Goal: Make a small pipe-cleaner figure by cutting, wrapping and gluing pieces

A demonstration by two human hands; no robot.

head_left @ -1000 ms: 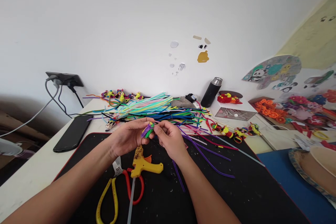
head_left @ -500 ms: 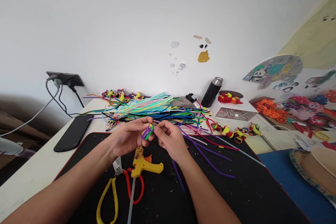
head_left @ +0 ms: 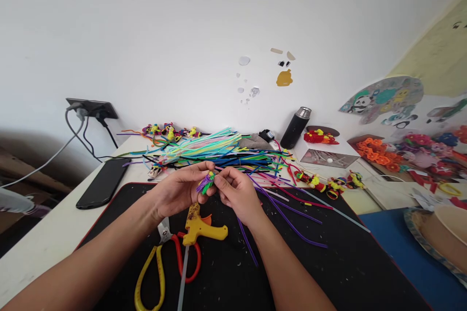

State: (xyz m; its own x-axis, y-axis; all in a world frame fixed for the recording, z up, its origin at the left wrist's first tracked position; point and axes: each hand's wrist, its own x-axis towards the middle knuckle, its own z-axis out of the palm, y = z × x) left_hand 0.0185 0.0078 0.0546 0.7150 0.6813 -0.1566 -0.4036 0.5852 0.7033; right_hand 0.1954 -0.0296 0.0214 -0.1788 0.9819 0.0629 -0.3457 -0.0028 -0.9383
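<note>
Both my hands meet above the black mat (head_left: 346, 272) and pinch one small bundle of pipe-cleaner pieces (head_left: 206, 182), purple, green and yellow. My left hand (head_left: 178, 189) grips it from the left with thumb and fingers closed. My right hand (head_left: 235, 192) pinches its top from the right. A yellow glue gun (head_left: 202, 228) lies just below the hands, and scissors with red and yellow handles (head_left: 160, 262) lie beside it.
A heap of coloured pipe cleaners (head_left: 226, 153) lies behind the hands, with loose purple ones (head_left: 292, 218) to the right. A black phone (head_left: 104, 182) lies at left, a black flask (head_left: 295, 128) at the back. Small finished figures (head_left: 328, 184), a straw hat (head_left: 443, 238) and orange craft pieces (head_left: 375, 150) lie at right.
The hands stay closed on the bundle with only slight finger movement. The view has shifted a little.
</note>
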